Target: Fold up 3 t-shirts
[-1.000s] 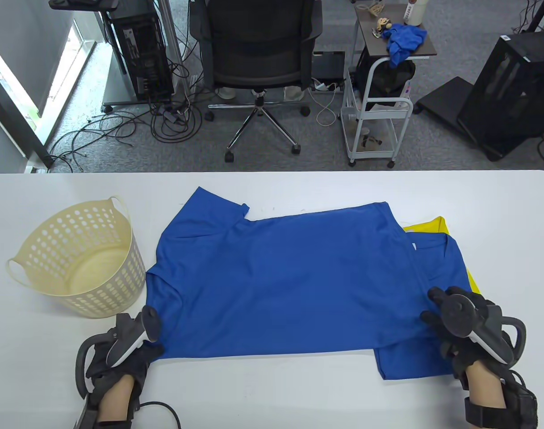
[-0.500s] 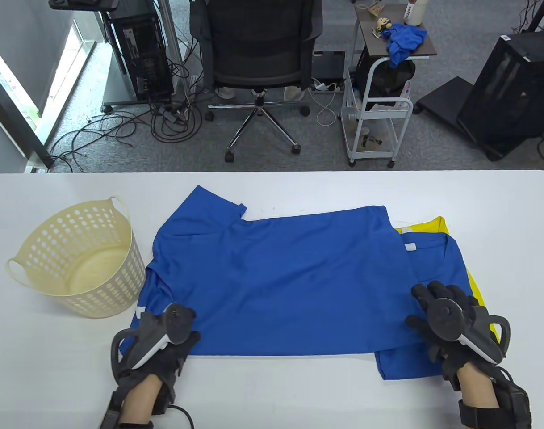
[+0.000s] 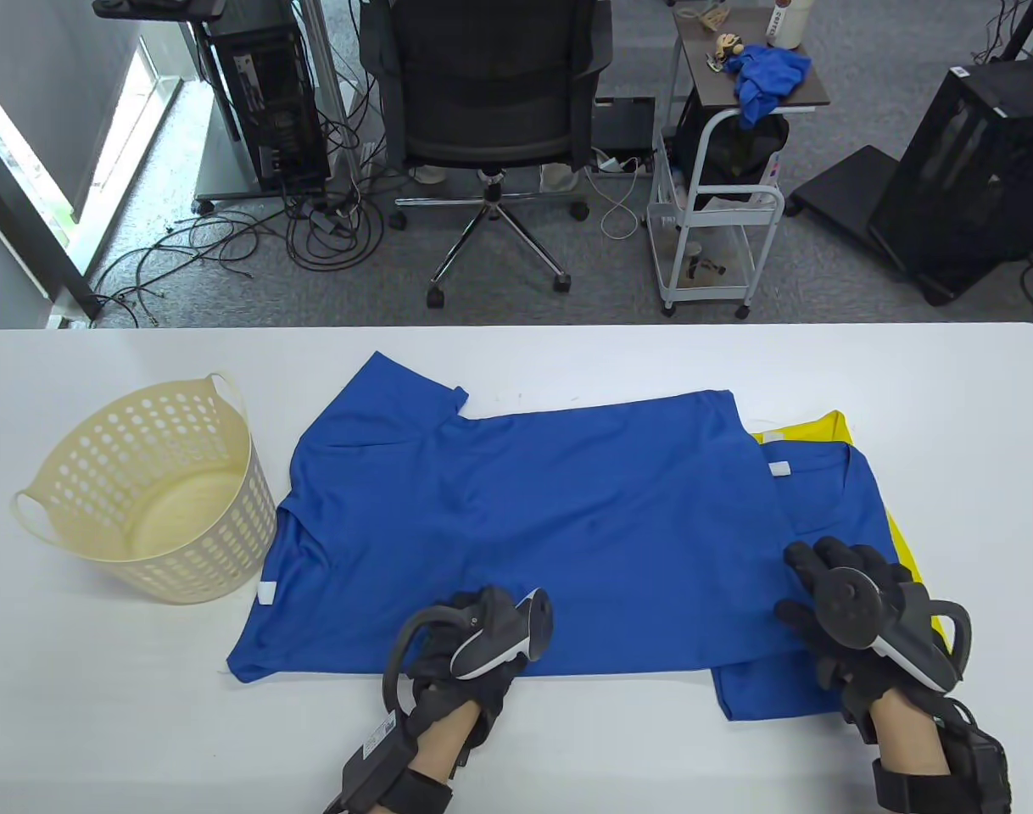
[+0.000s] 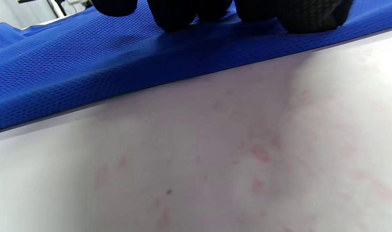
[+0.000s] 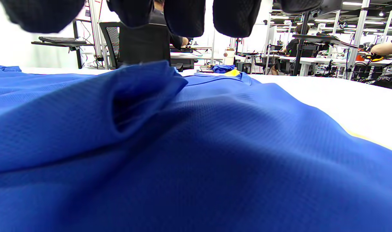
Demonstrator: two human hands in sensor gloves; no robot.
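A blue t-shirt [image 3: 533, 526] lies folded lengthwise across the white table [image 3: 101, 729], collar end at the right. A yellow t-shirt [image 3: 822, 426] lies under it and shows at the right edge. My left hand [image 3: 482, 644] rests on the shirt's near edge at the middle; in the left wrist view its fingertips [image 4: 183, 16] press on the blue fabric [image 4: 86, 71]. My right hand [image 3: 847, 593] lies flat, fingers spread, on the shirt near the collar. In the right wrist view its fingers [image 5: 183, 16] hang above the rumpled blue fabric [image 5: 196, 154].
A cream perforated basket [image 3: 143, 492] stands at the table's left, beside the shirt's sleeve. An office chair [image 3: 482, 110], a small cart [image 3: 720, 170] and computer cases stand beyond the table's far edge.
My left hand has slid right along the shirt's near edge, from the left corner to the middle. My right hand has shifted slightly left and then held still.
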